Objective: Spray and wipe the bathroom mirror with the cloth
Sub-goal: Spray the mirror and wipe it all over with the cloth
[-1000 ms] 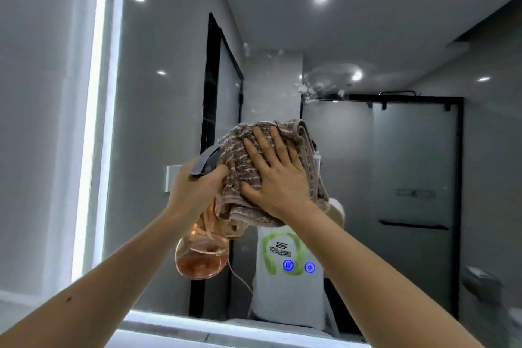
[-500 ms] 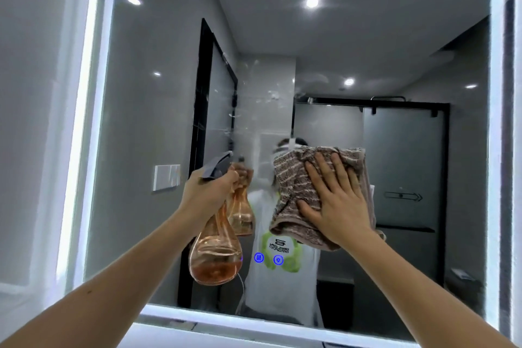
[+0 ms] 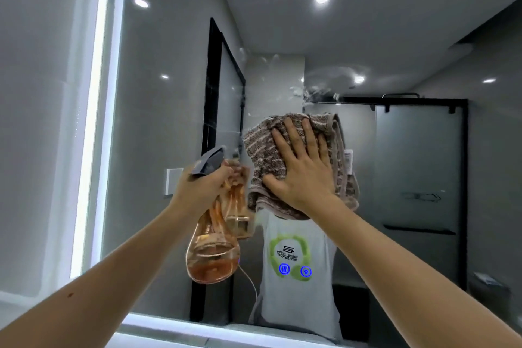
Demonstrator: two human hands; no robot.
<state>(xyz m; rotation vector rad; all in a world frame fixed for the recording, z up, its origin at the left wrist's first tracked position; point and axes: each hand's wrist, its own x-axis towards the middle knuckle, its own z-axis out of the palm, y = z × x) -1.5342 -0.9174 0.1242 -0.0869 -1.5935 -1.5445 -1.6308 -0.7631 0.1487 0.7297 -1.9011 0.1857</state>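
- Grey glass fills the view: the mirror (image 3: pixel 169 127) has a glowing white border (image 3: pixel 93 127) down its left edge and along the bottom.
- Wet smears (image 3: pixel 319 87) sit on the glass just above the cloth.
- Reflected in the mirror are a dark-framed shower door (image 3: pixel 421 167) on the right and a white shirt (image 3: pixel 293 305) low in the middle. Two blue lit icons (image 3: pixel 284 268) show over the shirt.
- The cloth and the hand on it hide the head of the reflected person.
- The brown striped cloth (image 3: pixel 262 150) lies bunched against the glass near the centre, with folds hanging down its right side.
- The right hand (image 3: pixel 302 175) is spread flat with its fingers straight and pointing up, and it presses the cloth to the mirror.
- The left hand (image 3: pixel 200 189) curls round the neck of the spray bottle (image 3: pixel 210 257), just left of the cloth.
- The clear orange bottle hangs nearly upright, wide base down, with a little liquid at the bottom. Its grey nozzle (image 3: pixel 207 162) points up and right towards the glass.
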